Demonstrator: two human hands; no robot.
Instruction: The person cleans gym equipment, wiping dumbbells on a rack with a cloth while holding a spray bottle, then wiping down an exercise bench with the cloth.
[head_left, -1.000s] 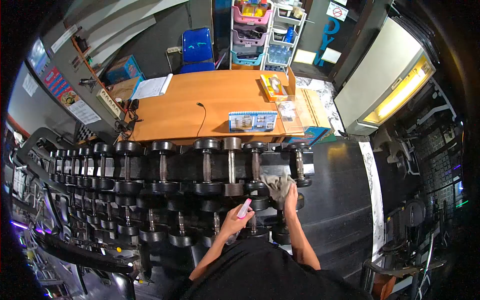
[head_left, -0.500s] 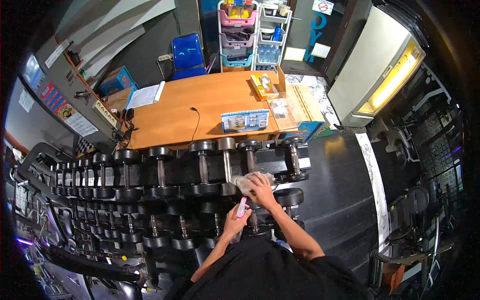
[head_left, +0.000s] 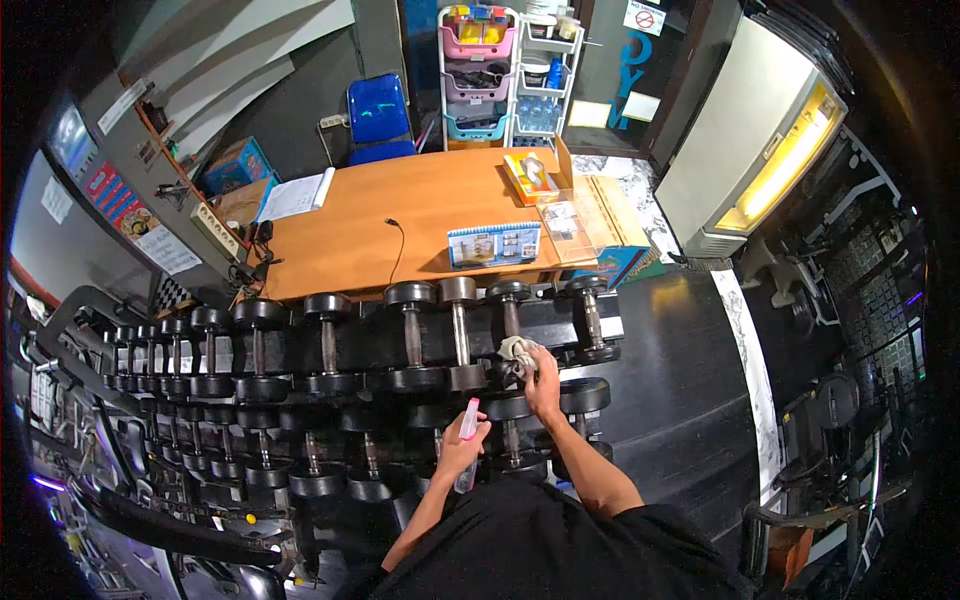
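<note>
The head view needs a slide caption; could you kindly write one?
Right hand holds a cloth against a dumbbell; left hand holds a spray bottle.

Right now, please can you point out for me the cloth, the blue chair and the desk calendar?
Cloth (head_left: 516, 352): head view, its crumpled upper part.
Blue chair (head_left: 378, 112): head view, its backrest.
Desk calendar (head_left: 494, 247): head view, its front page.

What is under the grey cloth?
The near end of a dumbbell; its far head shows beyond the cloth. Cloth and right hand cover most of the near end, so its surface cannot be made out.
</note>
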